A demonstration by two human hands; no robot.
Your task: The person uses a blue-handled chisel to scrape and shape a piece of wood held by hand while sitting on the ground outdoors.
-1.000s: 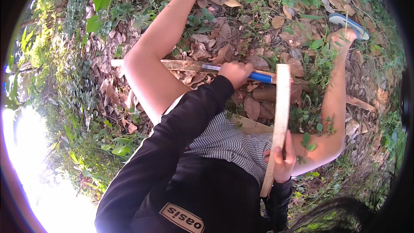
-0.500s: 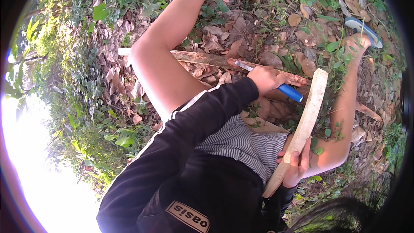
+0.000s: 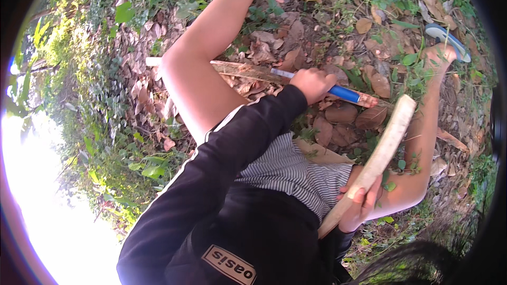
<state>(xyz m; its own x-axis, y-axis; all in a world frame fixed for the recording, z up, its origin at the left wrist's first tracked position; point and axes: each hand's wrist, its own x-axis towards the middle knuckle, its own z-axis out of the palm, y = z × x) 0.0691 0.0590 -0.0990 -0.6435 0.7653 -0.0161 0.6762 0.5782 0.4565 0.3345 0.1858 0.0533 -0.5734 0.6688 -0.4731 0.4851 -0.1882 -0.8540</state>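
Observation:
My left hand (image 3: 315, 85) is closed around the middle of a blue-handled tool (image 3: 344, 94). The tool's narrow pale metal end sticks out to the left of the fist, and its exact kind is hard to make out. Under and behind that hand, a long rough wooden stick (image 3: 248, 70) lies across the leaf litter. My right hand (image 3: 360, 201) grips the lower part of a pale, slightly curved strip of wood (image 3: 388, 134), thumb and fingers around it. The strip slants up to the right, its near end against my dark jacket, its far end apart from the tool.
My bent left leg (image 3: 195, 74) crosses over the long stick. At the right is my other leg (image 3: 425, 121), with a blue and white sandal (image 3: 448, 41) at its foot. Dry leaves (image 3: 338, 119) and green plants cover the ground. A short wood piece (image 3: 451, 140) lies at the far right.
My left hand has shifted a little left and up with the tool. The wood strip's far end has swung right and slightly down, with my right hand still on it.

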